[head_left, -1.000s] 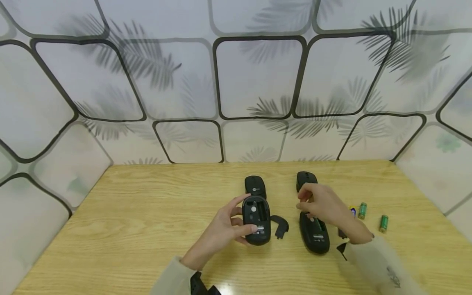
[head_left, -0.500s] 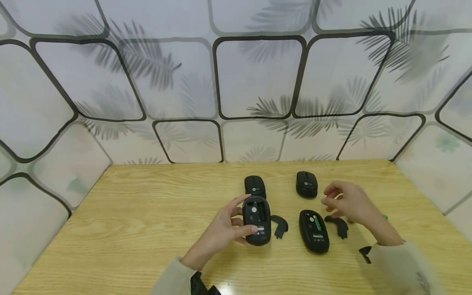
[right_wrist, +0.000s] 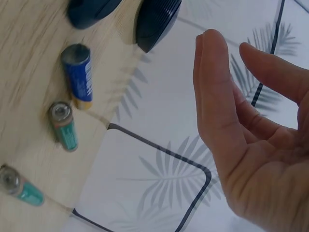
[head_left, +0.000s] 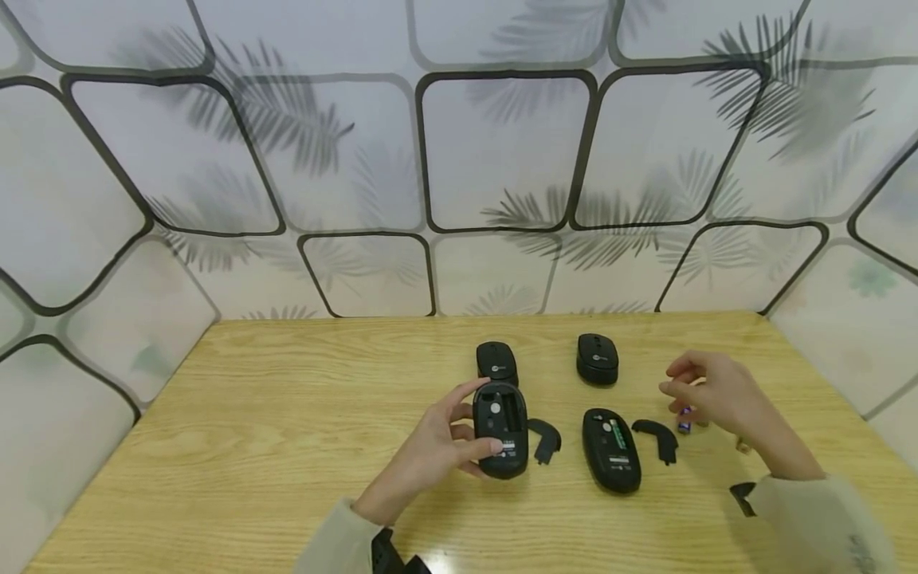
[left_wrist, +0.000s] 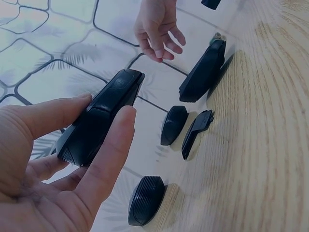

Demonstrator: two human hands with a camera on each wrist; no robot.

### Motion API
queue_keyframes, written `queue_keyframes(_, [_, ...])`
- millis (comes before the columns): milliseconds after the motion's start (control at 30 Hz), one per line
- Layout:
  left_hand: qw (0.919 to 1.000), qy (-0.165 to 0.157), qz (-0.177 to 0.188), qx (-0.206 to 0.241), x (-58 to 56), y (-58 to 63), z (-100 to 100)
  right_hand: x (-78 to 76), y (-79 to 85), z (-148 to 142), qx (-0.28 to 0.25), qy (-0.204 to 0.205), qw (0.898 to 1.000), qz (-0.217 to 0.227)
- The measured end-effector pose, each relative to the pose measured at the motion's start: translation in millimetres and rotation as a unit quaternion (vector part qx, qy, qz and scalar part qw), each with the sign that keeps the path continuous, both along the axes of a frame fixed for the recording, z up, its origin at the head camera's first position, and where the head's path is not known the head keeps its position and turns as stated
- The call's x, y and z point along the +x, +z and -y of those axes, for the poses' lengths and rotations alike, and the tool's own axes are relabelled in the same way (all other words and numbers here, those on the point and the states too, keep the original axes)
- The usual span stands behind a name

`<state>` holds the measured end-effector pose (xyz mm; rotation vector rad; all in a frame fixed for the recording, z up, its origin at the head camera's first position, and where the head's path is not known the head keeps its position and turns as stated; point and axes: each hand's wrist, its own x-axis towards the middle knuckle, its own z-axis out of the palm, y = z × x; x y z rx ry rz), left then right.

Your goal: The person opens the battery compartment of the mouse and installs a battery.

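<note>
Your left hand (head_left: 437, 446), lower centre of frame, grasps a black mouse (head_left: 502, 458), underside showing; thumb across its lower part, index finger at its top end. Your right hand (head_left: 717, 391), right of centre, is released: fingers loosely bent, thumb tip apart, near a blue battery (right_wrist: 79, 79) and two green batteries (right_wrist: 66, 133). Between hands: second mouse (head_left: 617, 470), two dark covers (head_left: 550, 442). Wooden table (head_left: 287, 414) stretches widest at frame left; its back edge meets patterned backdrop (head_left: 495, 275) just below mid-frame.
</note>
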<state>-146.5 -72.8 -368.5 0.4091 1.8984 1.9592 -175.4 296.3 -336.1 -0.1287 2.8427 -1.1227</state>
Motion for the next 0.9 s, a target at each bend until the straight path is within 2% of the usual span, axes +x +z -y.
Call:
queue_keyframes(100, [1.0000, 0.000, 0.004, 0.002, -0.3, 0.1, 0, 0.7, -2.0, -8, 0.003, -0.002, 1.000, 0.000])
queue_keyframes(300, [1.0000, -0.003, 0.005, 0.002, -1.0, -0.2, -1, 4.1, -5.1, -23, -0.024, -0.007, 1.000, 0.011])
queue_keyframes(900, [1.0000, 0.002, 0.005, 0.005, -1.0, -1.6, 1, 10.5, -3.1, -56, -0.058, -0.020, 0.997, 0.056])
